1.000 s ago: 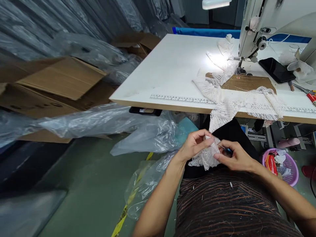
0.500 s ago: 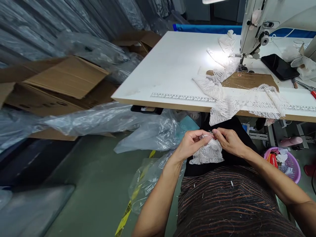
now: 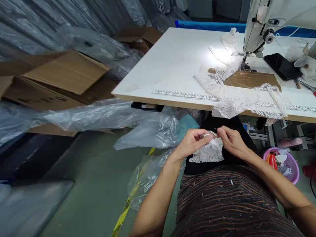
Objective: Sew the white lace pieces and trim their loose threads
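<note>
I stand in the room and look the same way as the head camera, down at a person sitting by a white table [image 3: 158, 65]. The left hand [image 3: 194, 143] pinches a bunched piece of white lace [image 3: 207, 153] between thumb and fingers, with hardly any gap. The lace sits over the person's lap, on black cloth [image 3: 243, 140], just in front of the table edge. The right hand [image 3: 230, 141] is right beside it, with its fingers curled in. I can't tell how tightly it is closed or if it has hold of anything. More white lace [image 3: 232, 105] lies on the table and hangs a bit over the edge. Behind that is a flat brown piece of cardboard [image 3: 254, 80], and the foot of the sewing machine [image 3: 259, 29] is just past it. A black phone [image 3: 282, 66] lies to the right. A purple basket [image 3: 297, 169] full of scraps is on the floor, and a big open cardboard box [image 3: 66, 72] is on the left.
</note>
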A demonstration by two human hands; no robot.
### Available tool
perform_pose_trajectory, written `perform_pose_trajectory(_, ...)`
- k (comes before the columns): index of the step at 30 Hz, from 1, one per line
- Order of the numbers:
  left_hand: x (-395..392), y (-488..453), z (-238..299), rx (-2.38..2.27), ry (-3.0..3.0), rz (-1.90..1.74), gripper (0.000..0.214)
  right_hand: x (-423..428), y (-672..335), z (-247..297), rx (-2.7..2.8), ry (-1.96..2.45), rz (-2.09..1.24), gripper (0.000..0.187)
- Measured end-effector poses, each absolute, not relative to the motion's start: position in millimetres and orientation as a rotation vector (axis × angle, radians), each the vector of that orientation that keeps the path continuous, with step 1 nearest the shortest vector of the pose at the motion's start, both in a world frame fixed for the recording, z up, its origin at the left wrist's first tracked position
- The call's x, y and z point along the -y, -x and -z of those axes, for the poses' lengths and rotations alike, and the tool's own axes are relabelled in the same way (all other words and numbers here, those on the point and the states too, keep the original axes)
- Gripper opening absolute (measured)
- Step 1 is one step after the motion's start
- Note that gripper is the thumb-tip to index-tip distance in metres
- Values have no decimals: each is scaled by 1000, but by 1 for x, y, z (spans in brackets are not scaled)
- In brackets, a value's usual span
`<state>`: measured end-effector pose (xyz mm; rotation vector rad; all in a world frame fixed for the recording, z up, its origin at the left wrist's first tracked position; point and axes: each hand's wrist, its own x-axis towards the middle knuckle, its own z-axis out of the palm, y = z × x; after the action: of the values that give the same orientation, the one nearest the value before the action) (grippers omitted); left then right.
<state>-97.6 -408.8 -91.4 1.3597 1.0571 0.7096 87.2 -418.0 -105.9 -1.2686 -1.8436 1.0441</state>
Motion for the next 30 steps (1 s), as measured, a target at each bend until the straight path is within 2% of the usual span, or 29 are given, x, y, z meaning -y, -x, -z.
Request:
perform_pose_trajectory(6,405,98,93,-1071,-1480,-756,31,424,-85,111,1534,1132,-1392,51)
perform_pose_trajectory(10,392,119,89,-992,-1532,-514,30,419,-92,119,1489,1140,-1567,50)
perform_pose_trajectory(13,375,135,94,-973,-1489,-441,38,408,-99,134,1437,1244,-1475,52)
perform_pose_trajectory(19,354,139,143,-1316,-1280,-859,51,386,-109,181,1316,1458,-1258,57)
perform_pose_trajectory(23,370,145,172,-1397,-1116,-924,61,387,-115,201,1294,1522,-1248,57)
perform_pose_trajectory(30,375,141,200,-1486,-979,-915,55,388,-113,217,1216,1573,-1273,57)
